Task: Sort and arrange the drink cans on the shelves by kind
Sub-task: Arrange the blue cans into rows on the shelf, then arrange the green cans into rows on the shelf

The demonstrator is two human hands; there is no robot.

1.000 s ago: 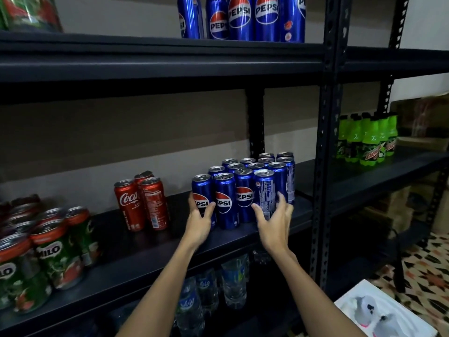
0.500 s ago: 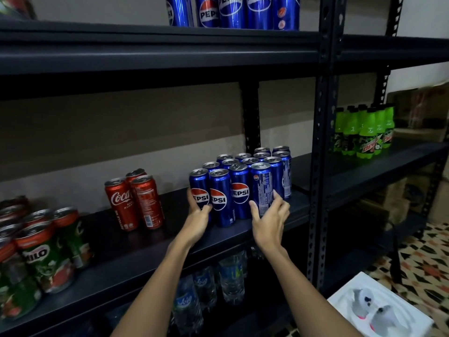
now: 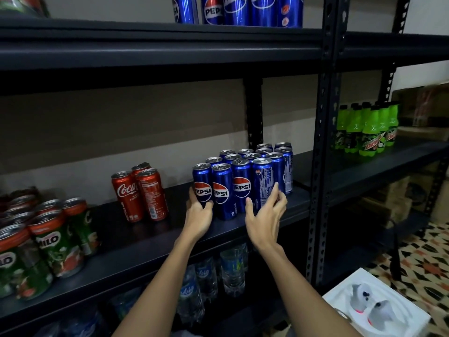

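Note:
A block of several blue Pepsi cans [image 3: 243, 167] stands on the middle black shelf [image 3: 136, 242]. My left hand [image 3: 199, 216] grips the base of the front left Pepsi can [image 3: 202, 184], thumb on its left side. My right hand [image 3: 264, 216] holds the front right Pepsi can [image 3: 263, 182], thumb on its left and fingers curled round its right. Three red Coca-Cola cans [image 3: 141, 193] stand to the left of the block. Several green Milo cans [image 3: 56, 239] crowd the shelf's left end. More Pepsi cans [image 3: 243, 10] line the upper shelf.
A black upright post [image 3: 323, 142] rises just right of the Pepsi block. Green Mountain Dew bottles [image 3: 369, 132] stand on the neighbouring shelf. Water bottles [image 3: 209, 276] fill the shelf below. A white box [image 3: 379, 310] lies on the patterned floor at lower right.
Both hands have closed in from the shelf edge onto the front row of Pepsi cans, and their fingers now wrap the two outer cans. The view has moved closer.

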